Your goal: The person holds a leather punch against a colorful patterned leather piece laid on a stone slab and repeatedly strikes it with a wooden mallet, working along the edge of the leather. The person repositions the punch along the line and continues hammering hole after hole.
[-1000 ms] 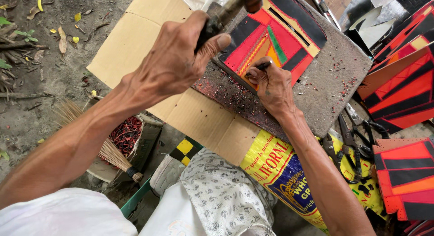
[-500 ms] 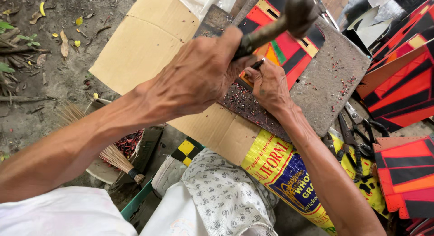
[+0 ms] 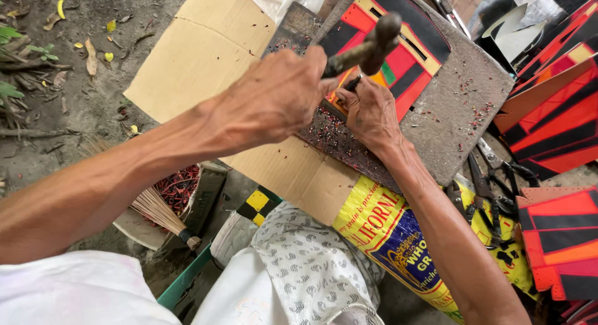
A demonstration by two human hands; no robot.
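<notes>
Left hand (image 3: 274,104) closed tight round the handle of a hammer (image 3: 374,42), head raised in the upper middle of the frame. Right hand (image 3: 370,113) just below it, fingertips pinching a thin dark punch (image 3: 352,83) upright on the near edge of a red, black and yellow stitched panel (image 3: 405,57).

Likely trouble: a blow landing off-centre and catching the right thumb or knuckles, sitting so close beneath the hammer head. Could also glance off the small punch top and kick it sideways, scarring the panel or putting a hole in the wrong spot. Cannot tell whether anything but the pinching hand pins the panel down, so a slide under the strike seems possible too.

Beneath the panel, a thick grey slab (image 3: 461,107), pitted and strewn with tiny red and dark scraps (image 3: 330,129) — loose bits that might let the work skate. Under that, a flat sheet of cardboard (image 3: 199,57) running to the upper left, laid on bare dirt ground (image 3: 56,94) with dry leaves and twigs.

Right edge of the frame: stacks of similar red and black pieces (image 3: 554,113); below them, pliers and shears (image 3: 492,194) resting on a yellow printed sack (image 3: 386,231). Lower left: a small hand broom (image 3: 162,213) beside a tray of red scraps.
</notes>
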